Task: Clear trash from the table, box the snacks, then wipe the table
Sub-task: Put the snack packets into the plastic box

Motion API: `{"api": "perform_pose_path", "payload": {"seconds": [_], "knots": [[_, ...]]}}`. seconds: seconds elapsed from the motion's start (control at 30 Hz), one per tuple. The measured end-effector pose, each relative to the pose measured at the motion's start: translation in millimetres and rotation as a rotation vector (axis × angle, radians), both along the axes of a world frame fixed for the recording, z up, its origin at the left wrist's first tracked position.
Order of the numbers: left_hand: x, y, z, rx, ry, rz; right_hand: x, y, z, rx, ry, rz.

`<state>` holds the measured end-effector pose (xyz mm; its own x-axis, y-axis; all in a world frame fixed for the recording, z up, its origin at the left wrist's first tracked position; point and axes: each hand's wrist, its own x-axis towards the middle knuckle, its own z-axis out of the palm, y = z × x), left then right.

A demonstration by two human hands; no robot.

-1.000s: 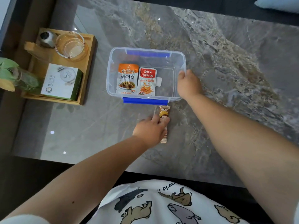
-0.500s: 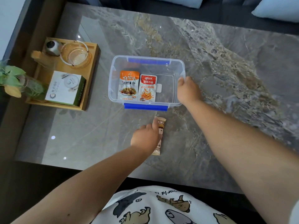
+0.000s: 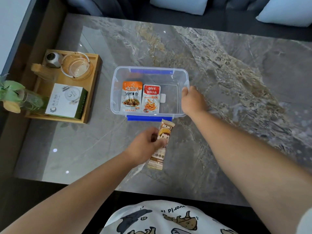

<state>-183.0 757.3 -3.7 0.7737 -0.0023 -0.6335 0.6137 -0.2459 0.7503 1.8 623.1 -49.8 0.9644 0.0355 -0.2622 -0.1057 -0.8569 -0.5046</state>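
Note:
A clear plastic box (image 3: 116, 92) with blue latches stands on the marble table (image 3: 236, 73). Inside it lie an orange snack packet (image 3: 131, 96) and a red snack packet (image 3: 151, 98), side by side. My right hand (image 3: 192, 100) grips the box's right rim. Just in front of the box, my left hand (image 3: 145, 146) pinches a long brown snack bar (image 3: 163, 137) with a cartoon face; the bar's lower end looks close to the tabletop.
A wooden tray (image 3: 92, 92) at the left holds a glass ashtray (image 3: 76, 65), a white-and-green carton (image 3: 66, 100) and a small metal pot (image 3: 52, 59). A plant in a glass (image 3: 18, 98) sits at the far left. Cushions (image 3: 285, 10) lie beyond the table.
My left hand has closed its fingers on the snack bar, which now shows more of its length. My right hand has stayed on the box rim.

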Motion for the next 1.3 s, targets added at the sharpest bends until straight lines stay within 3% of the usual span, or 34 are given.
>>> {"api": "perform_pose_path", "payload": {"seconds": [0.1,0.27,0.53,0.8,1.03,1.3], "knots": [[19,14,25,-0.142,-0.136,0.179,-1,0,1,0.020,0.005,0.006],[94,25,18,0.118,-0.251,0.339,-3,1,5,0.023,0.006,0.001],[162,15,-36,0.456,-0.101,0.008,-3,2,3,0.011,0.005,-0.015],[171,9,-57,0.477,-0.017,-0.042,-2,2,1,-0.001,-0.013,0.003],[181,9,-66,0.711,0.005,-0.215,-2,2,1,0.004,-0.018,0.009],[184,-1,-71,0.856,0.021,-0.253,-2,2,-2,0.006,-0.026,0.013]]}}
